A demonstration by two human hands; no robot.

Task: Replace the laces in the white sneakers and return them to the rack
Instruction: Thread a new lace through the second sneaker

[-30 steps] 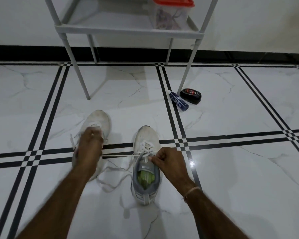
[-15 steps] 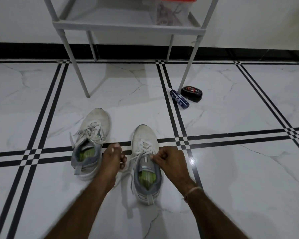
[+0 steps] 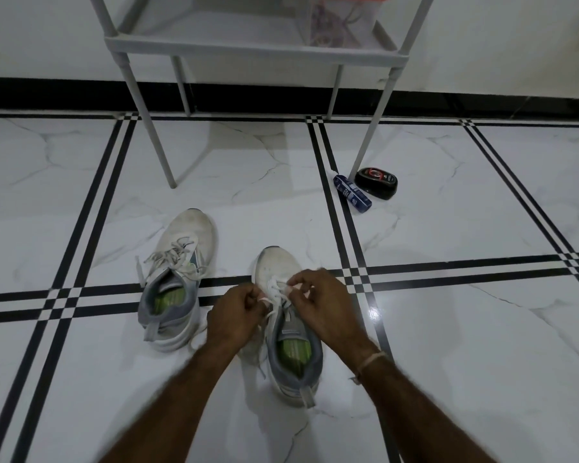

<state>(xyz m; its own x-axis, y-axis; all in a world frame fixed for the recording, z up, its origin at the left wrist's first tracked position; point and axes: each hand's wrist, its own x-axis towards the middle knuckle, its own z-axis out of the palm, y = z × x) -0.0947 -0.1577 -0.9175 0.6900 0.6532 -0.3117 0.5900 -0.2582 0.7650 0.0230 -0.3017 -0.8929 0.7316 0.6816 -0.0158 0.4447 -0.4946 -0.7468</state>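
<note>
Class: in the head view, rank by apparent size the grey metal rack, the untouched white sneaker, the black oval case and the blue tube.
1. Grey metal rack, partly cropped.
2. Untouched white sneaker.
3. Black oval case and blue tube: too alike to rank.

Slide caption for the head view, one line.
Left hand and right hand pinch the lace of the nearer white sneaker; second sneaker beside it, rack behind.
</note>
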